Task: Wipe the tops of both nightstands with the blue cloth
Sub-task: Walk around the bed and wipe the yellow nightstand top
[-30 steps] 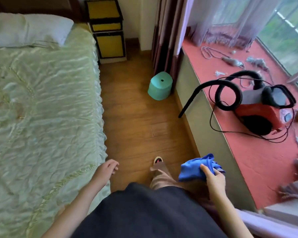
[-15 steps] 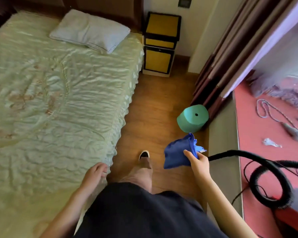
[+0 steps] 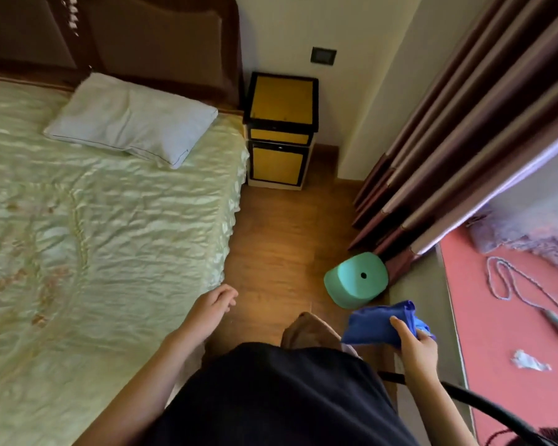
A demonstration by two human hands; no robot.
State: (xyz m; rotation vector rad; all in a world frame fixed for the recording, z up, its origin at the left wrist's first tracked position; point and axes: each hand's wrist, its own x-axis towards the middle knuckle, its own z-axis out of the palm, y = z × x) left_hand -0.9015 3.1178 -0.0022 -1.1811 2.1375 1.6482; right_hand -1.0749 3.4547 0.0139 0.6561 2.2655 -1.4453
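A yellow nightstand with black trim (image 3: 281, 101) stands against the far wall, right of the bed's headboard, its top bare. My right hand (image 3: 416, 346) is at the lower right, shut on a bunched blue cloth (image 3: 372, 323) held above the floor. My left hand (image 3: 211, 309) hangs by the bed's edge with loosely curled fingers, holding nothing. Only one nightstand is in view. It is well ahead of both hands.
A bed with a pale green cover (image 3: 94, 236) and a white pillow (image 3: 132, 120) fills the left. A mint green stool (image 3: 356, 280) sits on the wood floor (image 3: 271, 239) beside brown curtains (image 3: 458, 149). A red window ledge (image 3: 509, 317) and a black vacuum hose (image 3: 484, 407) lie at the right.
I have walked forward along the bed toward the nightstand, which now looks nearer. My right hand still carries the blue cloth, and the green stool is now close to it.
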